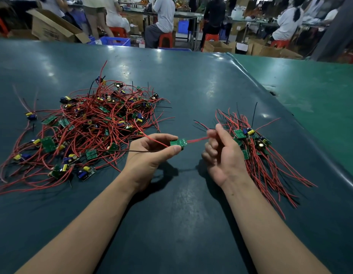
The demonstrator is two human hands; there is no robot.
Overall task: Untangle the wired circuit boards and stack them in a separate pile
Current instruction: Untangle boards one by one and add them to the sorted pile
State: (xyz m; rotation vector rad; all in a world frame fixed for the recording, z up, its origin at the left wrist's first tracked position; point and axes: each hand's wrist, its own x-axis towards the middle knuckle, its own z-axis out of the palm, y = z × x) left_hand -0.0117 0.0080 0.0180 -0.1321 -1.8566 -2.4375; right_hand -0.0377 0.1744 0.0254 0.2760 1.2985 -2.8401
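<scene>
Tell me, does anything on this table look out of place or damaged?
Nothing looks damaged. One stray board lies apart, left of the tangled heap. At the right edge the dark mat looks torn or lifted where it overlaps the green mat. The sorted pile lies fairly tidy.

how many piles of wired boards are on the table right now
2. A big tangled pile lies left of the left hand; a smaller sorted pile lies behind the right hand. One board is held between the hands.
</scene>
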